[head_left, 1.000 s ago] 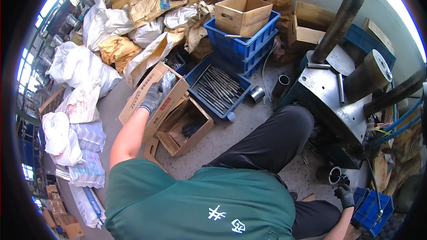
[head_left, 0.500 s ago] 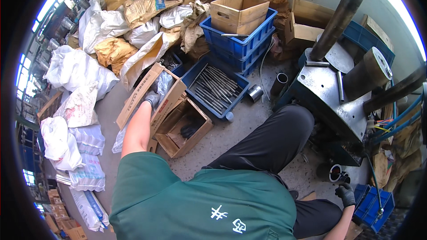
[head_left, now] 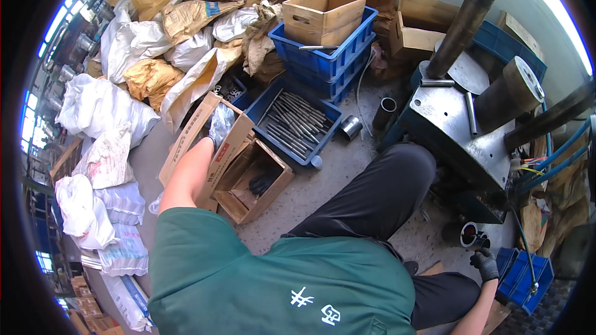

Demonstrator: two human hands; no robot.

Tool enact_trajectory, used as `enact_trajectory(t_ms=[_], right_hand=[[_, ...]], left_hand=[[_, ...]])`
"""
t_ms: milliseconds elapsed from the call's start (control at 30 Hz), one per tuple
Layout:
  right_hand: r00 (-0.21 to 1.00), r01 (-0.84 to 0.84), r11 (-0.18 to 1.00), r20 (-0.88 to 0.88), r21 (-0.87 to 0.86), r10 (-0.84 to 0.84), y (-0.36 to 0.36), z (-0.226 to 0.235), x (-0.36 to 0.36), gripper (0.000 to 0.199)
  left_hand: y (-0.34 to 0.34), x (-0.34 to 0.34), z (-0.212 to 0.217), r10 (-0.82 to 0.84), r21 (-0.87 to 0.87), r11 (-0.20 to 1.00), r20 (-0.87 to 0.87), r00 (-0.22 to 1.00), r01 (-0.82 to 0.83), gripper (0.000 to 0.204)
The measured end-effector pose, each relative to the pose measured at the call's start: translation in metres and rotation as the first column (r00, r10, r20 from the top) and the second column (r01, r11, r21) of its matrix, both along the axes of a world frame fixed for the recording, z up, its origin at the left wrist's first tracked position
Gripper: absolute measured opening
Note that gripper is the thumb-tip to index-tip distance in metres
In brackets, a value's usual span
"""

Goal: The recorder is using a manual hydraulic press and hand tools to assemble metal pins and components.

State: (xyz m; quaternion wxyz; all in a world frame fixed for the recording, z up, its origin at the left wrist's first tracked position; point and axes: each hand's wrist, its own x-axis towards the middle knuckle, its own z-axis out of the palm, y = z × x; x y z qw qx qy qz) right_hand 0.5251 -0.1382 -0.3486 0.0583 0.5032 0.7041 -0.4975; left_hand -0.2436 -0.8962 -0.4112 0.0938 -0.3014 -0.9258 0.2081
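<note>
Our left grip (head_left: 216,142) is down inside the carton (head_left: 231,142), mostly hidden by our forearm and the carton's walls, so we cannot tell whether it is spread or pinching anything. Just ahead of it, in the same carton, we see a clear bag (head_left: 221,122). Our right grip (head_left: 485,265), in a dark glove, has its fingers bent beside a small black part (head_left: 482,240); we cannot tell whether it pinches or only nears that part. A little ahead and left of the right grip, a dark sleeve (head_left: 452,233) lies on the floor (head_left: 338,177). Close on this grip's right we have blue bins (head_left: 539,273).

Right of the left grip, beside the carton, stands a wooden box (head_left: 267,197) with a black bundle (head_left: 263,183) in it. Farther ahead and right of that grip, a blue tray (head_left: 261,103) holds steel rods (head_left: 298,121). Well ahead of the right grip, the machine (head_left: 450,115) carries a thick cylinder (head_left: 506,96). Past the tray we see stacked crates (head_left: 310,56); farther ahead of the left grip, sacks (head_left: 102,108) lie heaped.
</note>
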Motion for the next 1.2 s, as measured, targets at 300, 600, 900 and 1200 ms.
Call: enact_trajectory(t_ms=[300,600,900,1200], right_hand=[[0.997,0.036,0.999,-0.075,0.005,-0.035,0.0,0.0,0.008,0.02],[0.995,0.032,0.999,-0.091,0.019,-0.03,-0.006,0.012,-0.007,0.021],[0.998,-0.039,0.994,-0.051,0.104,0.044,-0.011,0.021,-0.025,0.024],[0.988,-0.073,0.991,-0.127,0.112,0.087,0.006,0.01,-0.02,0.02]], left_hand=[[-0.003,-0.002,0.003,-0.135,-0.063,0.989,-0.031,0.99,0.133,0.043],[0.003,0.008,0.005,-0.261,-0.121,0.961,-0.087,0.961,0.25,0.044],[-0.052,0.017,0.013,-0.213,-0.217,0.959,-0.121,0.97,0.183,0.045],[-0.003,-0.005,0.008,-0.11,-0.12,0.986,0.05,0.993,0.115,0.034]])
